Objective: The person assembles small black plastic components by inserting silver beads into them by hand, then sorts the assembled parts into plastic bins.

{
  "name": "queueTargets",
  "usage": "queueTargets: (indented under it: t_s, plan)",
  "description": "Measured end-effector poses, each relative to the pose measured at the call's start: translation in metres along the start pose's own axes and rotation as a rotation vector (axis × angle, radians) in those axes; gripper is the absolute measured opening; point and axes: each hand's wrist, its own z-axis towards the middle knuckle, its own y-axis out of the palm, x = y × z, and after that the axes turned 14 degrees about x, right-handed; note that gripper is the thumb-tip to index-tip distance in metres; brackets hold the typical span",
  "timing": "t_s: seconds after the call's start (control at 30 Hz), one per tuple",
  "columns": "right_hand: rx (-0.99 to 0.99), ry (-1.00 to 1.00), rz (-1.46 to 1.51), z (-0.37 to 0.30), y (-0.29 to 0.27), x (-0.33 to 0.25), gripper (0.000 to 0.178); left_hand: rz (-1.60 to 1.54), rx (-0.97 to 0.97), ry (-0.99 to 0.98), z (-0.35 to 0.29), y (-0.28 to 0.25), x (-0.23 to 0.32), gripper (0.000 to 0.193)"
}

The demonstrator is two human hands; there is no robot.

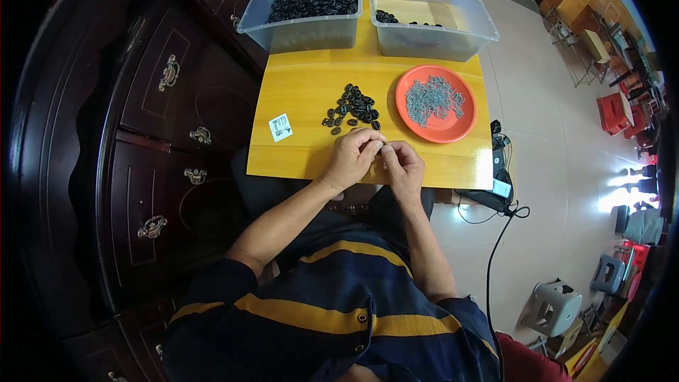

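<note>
Near the front edge of the yellow table [297, 159], my left hand [353, 153] and my right hand [404, 168] meet with fingertips pinched together. A small dark piece shows between the fingertips, mostly covered by them, so its kind cannot be made out. Just beyond my left hand lies a loose pile of small black oval pieces [358, 105] with openings in them. To the right of the pile stands a round orange-red plate [463, 127] that holds many small silvery metal pins or screws [431, 99].
At the table's far side stand two clear plastic bins: the left bin [311, 37] is heaped with black pieces, the right bin [431, 41] has a few. A white printed card [280, 127] lies at left. Dark drawers [159, 170] flank the table; a black cable [489, 262] hangs at right.
</note>
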Motion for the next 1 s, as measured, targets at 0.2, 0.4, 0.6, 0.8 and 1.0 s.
queueTargets:
  t_s: [0.2, 0.4, 0.6, 0.8, 1.0]
  plan:
    - [0.072, -0.016, -0.05, 0.006, -0.008, 0.0, 0.013, 0.091, -0.013, 0.075, -0.002, -0.007, -0.008, 0.008]
    - [0.123, 0.033, -0.042, 0.016, -0.02, 0.005, 0.011, 0.534, -0.128, 0.342, 0.005, -0.019, -0.008, 0.008]
    - [0.105, -0.003, 0.022, 0.016, -0.018, 0.009, 0.003, 0.597, -0.078, 0.402, 0.026, -0.011, -0.011, 0.008]
    - [0.112, -0.041, -0.034, 0.017, -0.021, 0.018, 0.013, 0.6, -0.145, 0.526, 0.046, 0.001, -0.02, 0.005]
    - [0.133, -0.047, -0.046, 0.018, -0.016, 0.017, 0.013, 0.688, -0.401, 0.528, 0.065, -0.003, -0.02, 0.007]
